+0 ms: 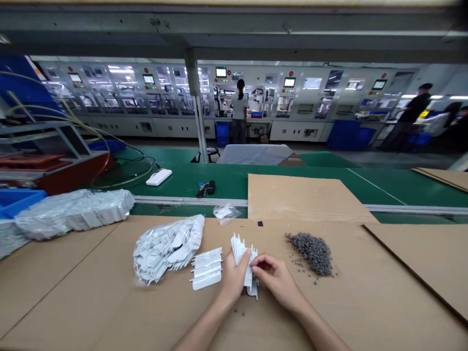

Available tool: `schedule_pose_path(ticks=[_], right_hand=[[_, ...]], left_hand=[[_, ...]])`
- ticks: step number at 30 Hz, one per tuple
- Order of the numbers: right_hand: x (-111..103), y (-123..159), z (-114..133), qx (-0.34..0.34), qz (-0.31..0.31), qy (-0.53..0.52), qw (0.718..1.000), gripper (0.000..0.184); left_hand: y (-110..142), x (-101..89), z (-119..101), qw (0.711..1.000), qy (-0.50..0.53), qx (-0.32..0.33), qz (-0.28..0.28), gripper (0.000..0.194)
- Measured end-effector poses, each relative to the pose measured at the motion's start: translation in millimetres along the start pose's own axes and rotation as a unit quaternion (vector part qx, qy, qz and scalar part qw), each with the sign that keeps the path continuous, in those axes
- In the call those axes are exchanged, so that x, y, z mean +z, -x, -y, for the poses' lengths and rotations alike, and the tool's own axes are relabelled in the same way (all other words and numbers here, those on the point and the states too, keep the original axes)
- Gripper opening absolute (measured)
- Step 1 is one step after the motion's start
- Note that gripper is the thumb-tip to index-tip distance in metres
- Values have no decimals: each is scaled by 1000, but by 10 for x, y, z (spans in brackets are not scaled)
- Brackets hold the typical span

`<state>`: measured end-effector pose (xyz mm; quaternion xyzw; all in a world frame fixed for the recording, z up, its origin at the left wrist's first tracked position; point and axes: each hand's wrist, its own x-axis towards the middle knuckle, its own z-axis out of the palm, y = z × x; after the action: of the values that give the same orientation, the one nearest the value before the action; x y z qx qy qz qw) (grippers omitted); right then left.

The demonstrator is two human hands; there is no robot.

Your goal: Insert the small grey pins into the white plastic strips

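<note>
Hands point(278, 281) meet at white pieces point(239, 248), bare cardboard point(278, 240) open toward granules point(313, 253).

White pieces point(238, 247): partly hidden by left hand point(232, 274). Blue bin point(29, 201): cut by left edge. Grey bits point(312, 253): shapes too small to tell.

Flat brown cardboard sheets point(109, 307) cover the near part of the green-topped bench point(230, 179). On them lie a clear plastic bag bulging with flat white pieces point(168, 248), an overlapping row of white plastic strips point(206, 269) just beside it, and a loose heap of small dark-grey bits point(312, 254). Directly on the green top rest a white, rounded oblong object point(159, 177) and a small black item point(206, 188).
</note>
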<state>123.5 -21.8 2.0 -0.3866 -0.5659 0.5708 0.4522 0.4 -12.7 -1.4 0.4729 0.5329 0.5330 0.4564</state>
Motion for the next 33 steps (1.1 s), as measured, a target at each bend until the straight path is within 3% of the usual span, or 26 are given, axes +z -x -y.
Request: schedule_pose_path(ticks=[10, 14, 19, 24, 30, 33], right_hand=[[-59, -49, -130, 21, -56, -106, 993, 21], [-62, -43, -91, 47, -7, -128, 991, 18], [-38, -14, -57, 69, 46, -81, 993, 19], [-36, -3, -40, 62, 25, -46, 997, 20], [6, 44, 32, -44, -36, 137, 989, 17], [5, 34, 19, -30, -33, 102, 994, 18]], left_hand=[[74, 11, -95, 999, -33, 38, -17, 25], [33, -13, -65, 1000, -21, 17, -16, 27], [-2, -57, -31, 998, -18, 28, -44, 27], [16, -71, -32, 994, -69, 61, -62, 27], [42, -78, -71, 990, -94, 81, -68, 27], [46, -79, -66, 991, -96, 81, -43, 24]])
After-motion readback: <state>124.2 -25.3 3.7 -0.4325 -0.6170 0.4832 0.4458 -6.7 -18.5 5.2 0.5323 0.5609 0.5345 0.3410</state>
